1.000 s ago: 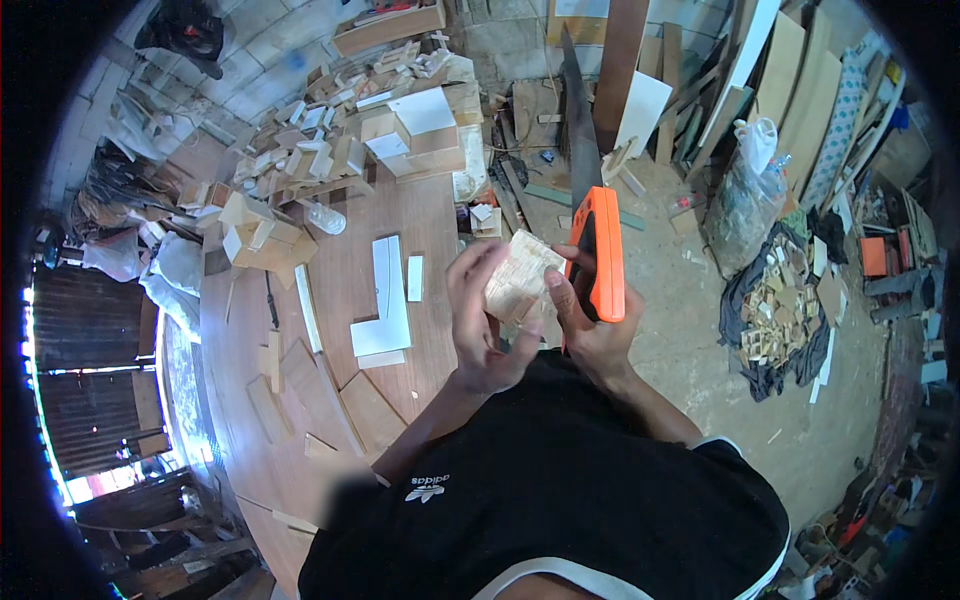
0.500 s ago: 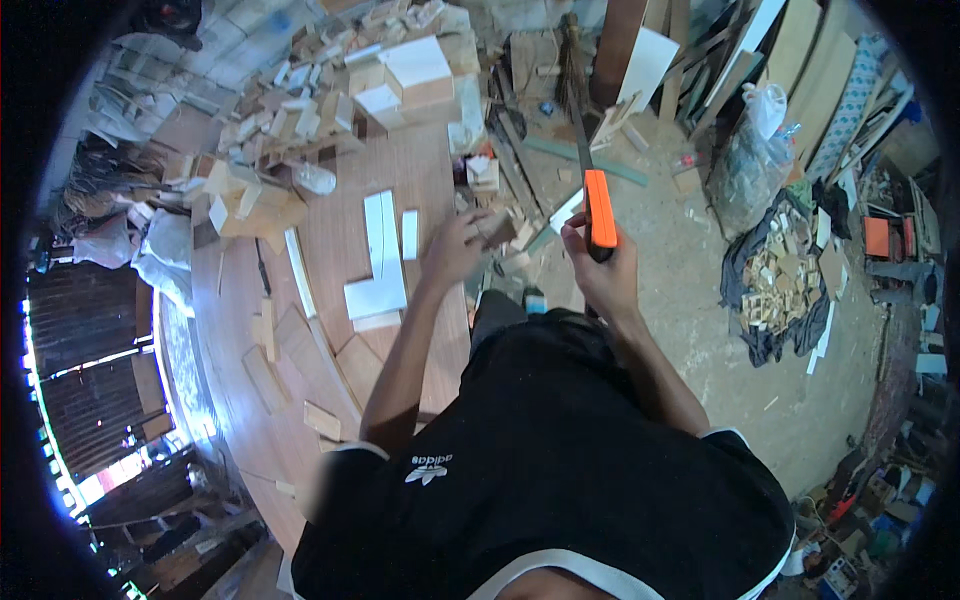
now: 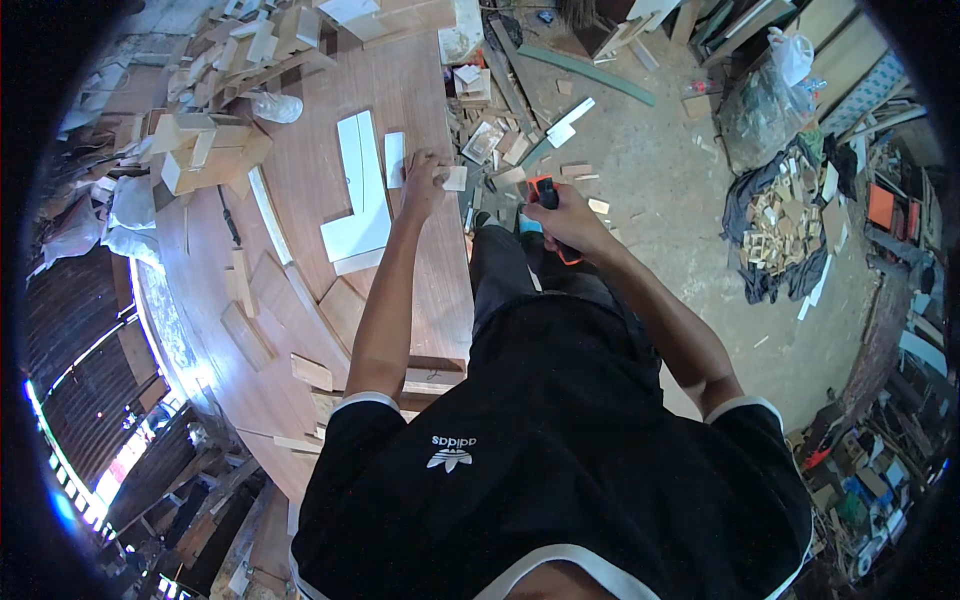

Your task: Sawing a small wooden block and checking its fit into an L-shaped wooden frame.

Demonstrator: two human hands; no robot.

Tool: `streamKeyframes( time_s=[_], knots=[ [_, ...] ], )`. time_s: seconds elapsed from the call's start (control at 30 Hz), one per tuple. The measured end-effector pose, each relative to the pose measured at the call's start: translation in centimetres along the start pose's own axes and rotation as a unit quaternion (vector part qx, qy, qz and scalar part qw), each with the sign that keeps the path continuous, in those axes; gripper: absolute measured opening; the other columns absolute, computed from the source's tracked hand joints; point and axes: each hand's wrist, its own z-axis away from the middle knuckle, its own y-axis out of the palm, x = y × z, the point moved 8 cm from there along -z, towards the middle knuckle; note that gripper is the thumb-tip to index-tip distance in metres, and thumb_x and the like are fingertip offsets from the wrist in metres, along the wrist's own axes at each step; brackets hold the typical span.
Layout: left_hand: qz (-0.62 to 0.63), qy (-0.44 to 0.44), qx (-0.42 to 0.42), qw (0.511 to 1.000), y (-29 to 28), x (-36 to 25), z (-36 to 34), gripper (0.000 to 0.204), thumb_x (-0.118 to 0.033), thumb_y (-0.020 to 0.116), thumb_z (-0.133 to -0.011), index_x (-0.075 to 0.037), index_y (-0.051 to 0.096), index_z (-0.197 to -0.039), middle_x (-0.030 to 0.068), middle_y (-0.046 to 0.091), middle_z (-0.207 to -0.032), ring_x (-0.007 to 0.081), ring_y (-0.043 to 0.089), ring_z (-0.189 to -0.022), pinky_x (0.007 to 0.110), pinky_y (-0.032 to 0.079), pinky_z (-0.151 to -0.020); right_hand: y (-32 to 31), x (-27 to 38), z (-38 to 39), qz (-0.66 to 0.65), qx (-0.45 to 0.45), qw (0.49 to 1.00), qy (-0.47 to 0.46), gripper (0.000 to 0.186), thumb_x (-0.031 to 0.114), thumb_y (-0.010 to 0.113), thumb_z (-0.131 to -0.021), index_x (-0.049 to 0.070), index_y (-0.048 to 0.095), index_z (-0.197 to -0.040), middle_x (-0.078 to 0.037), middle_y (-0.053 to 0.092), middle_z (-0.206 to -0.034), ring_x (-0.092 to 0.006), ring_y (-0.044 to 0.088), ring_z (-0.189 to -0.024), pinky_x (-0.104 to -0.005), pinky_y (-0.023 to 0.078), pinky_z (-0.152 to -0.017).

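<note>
My left hand (image 3: 425, 182) is closed on a small pale wood piece (image 3: 455, 178) at the right edge of the wooden table (image 3: 430, 290). A narrow white strip (image 3: 394, 157) lies just left of it, beside an L-shaped white board (image 3: 368, 225). My right hand (image 3: 565, 220) grips the orange-and-black handle of a handsaw (image 3: 540, 187), held low over the floor right of the table, above my legs. The saw's blade cannot be made out in this view.
Offcuts pile up at the table's back (image 3: 265, 55); loose strips (image 3: 270, 220) lie on its left. Scraps and a green plank (image 3: 590, 75) lie on the floor ahead. To the right are a plastic sack (image 3: 755, 110), a dark cloth holding scraps (image 3: 750, 270) and leaning boards (image 3: 860, 50).
My hands have moved apart: the left carried the wood piece leftward to the table edge, the right lowered the saw, whose blade was upright earlier. The whole scene has shifted upward in the picture.
</note>
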Motion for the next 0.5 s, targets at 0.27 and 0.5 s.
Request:
streamKeyframes(
  time_s=[0.27,0.5],
  knots=[
    [0.012,-0.025,-0.04,0.999,0.0,0.1,-1.8,0.014,-0.015,0.055,-0.084,-0.008,0.063,-0.093,0.0105,0.06,-0.1,0.0293,0.052,-0.103,0.041,0.036,-0.091,3.9,1.5,-2.5,-0.032,0.027,0.999,0.008,0.012,0.011,0.057,-0.085,0.002,0.051,-0.09,-0.003,0.049,-0.059,-0.0121,0.049,-0.04,-0.0269,0.04,-0.036],
    [-0.03,0.023,-0.176,0.984,-0.6,-0.6,-2.6,0.015,-0.019,0.054,-0.088,-0.007,0.062,-0.093,0.0117,0.065,-0.091,0.0296,0.06,-0.088,0.04,0.041,-0.083,4.7,2.6,-4.0,-0.032,0.02,0.999,-0.028,0.019,0.02,0.058,-0.089,0.004,0.051,-0.095,0.0,0.047,-0.058,-0.0095,0.048,-0.042,-0.0254,0.04,-0.039]
  ],
)
